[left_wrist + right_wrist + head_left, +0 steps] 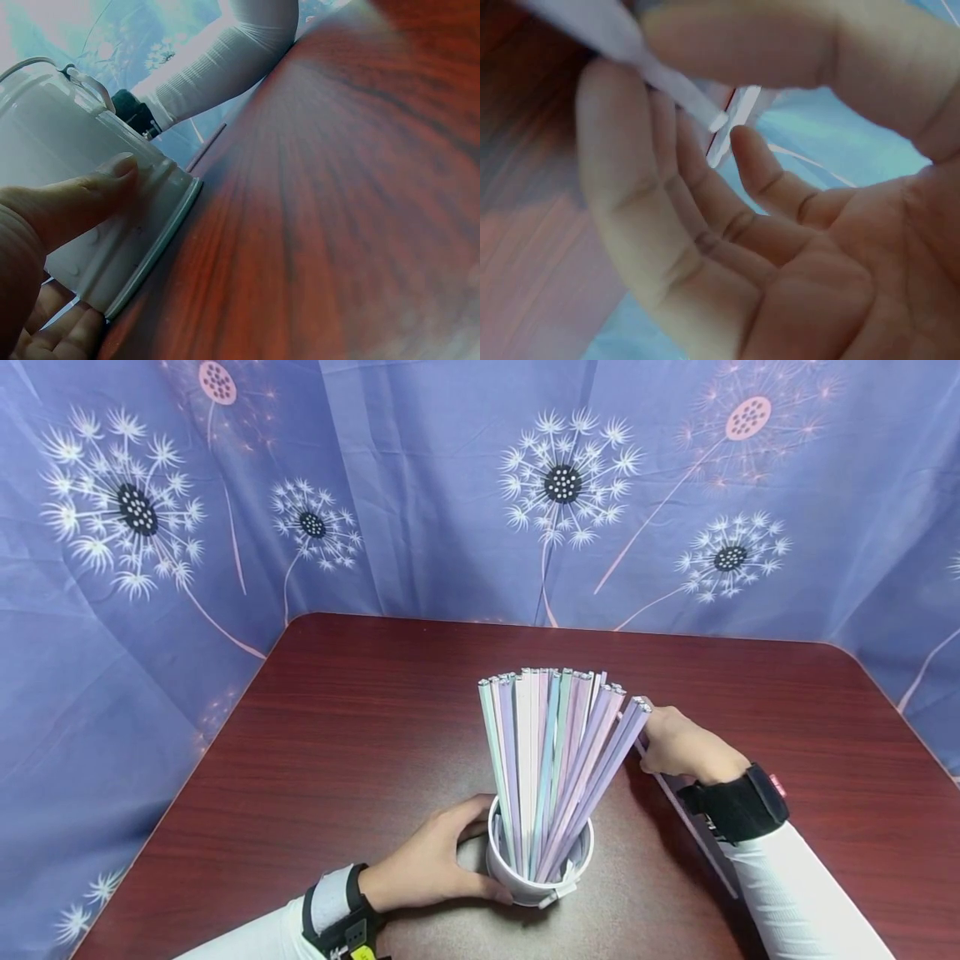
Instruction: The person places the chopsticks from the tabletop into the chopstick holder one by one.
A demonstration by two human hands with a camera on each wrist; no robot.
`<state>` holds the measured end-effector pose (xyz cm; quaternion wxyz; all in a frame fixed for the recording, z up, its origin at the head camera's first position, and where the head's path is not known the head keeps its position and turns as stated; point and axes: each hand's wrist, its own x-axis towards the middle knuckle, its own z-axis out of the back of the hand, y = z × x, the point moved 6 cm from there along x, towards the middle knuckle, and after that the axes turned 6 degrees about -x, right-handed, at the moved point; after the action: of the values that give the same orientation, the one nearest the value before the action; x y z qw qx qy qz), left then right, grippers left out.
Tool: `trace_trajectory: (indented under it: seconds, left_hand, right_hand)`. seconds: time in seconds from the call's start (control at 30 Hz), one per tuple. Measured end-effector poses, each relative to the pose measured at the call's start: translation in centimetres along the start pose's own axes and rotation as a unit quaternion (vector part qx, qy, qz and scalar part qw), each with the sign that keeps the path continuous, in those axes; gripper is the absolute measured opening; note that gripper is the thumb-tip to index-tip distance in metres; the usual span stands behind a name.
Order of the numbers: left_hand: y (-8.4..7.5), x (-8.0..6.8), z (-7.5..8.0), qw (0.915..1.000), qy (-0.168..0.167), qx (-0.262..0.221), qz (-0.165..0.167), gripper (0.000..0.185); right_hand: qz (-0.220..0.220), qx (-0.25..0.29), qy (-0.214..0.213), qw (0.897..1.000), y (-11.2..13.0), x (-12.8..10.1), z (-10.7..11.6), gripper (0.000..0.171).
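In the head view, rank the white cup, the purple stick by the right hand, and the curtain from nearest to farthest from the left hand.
1. White cup, held by the left hand.
2. Purple stick, up right, at the right hand.
3. Curtain, behind the table.

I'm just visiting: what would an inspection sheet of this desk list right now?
Surface: dark red wooden table, bare where visible.
Job's things: white cup upright, full of pastel sticks fanning upward.
Clutter: nothing seen.
Grips: left hand holds the cup's side; right hand pinches the top of one purple stick at the right of the bunch.
Cables: nothing seen.
Surroundings: blue dandelion-print curtain behind the table; black wrist straps, white sleeves.
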<state>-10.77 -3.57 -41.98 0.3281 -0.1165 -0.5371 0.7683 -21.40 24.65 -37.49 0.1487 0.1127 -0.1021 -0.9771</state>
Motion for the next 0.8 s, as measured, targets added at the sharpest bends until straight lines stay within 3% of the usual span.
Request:
trace_trajectory:
  seconds: [0.2,0.33,0.43,0.6,0.8]
  left_hand:
    - [0.0,0.1,-0.1,0.9997,0.002,-0.023,-0.009,0.089]
    - [0.1,0.1,-0.3,0.9981,0.008,-0.06,-0.011,0.088]
    - [0.0,0.2,-0.2,0.9986,0.006,-0.051,-0.009,0.088]
    - [-0.1,0.1,-0.2,0.9991,0.007,-0.041,-0.009,0.087]
    - [-0.2,0.2,-0.2,0.9991,0.008,-0.038,-0.015,0.085]
  right_hand:
    - [-0.054,0.033,0.053,0.997,-0.5,-0.2,-0.8,0.029]
    - [-0.061,0.038,0.041,0.997,-0.4,-0.2,-0.8,0.014]
    - [-0.051,0.019,0.018,0.998,-0.3,0.0,-0.6,0.013]
    - [-0.028,-0.006,-0.006,1.0,-0.1,0.2,-0.3,0.025]
    - [0.023,0.014,-0.048,0.998,0.1,0.0,1.2,0.022]
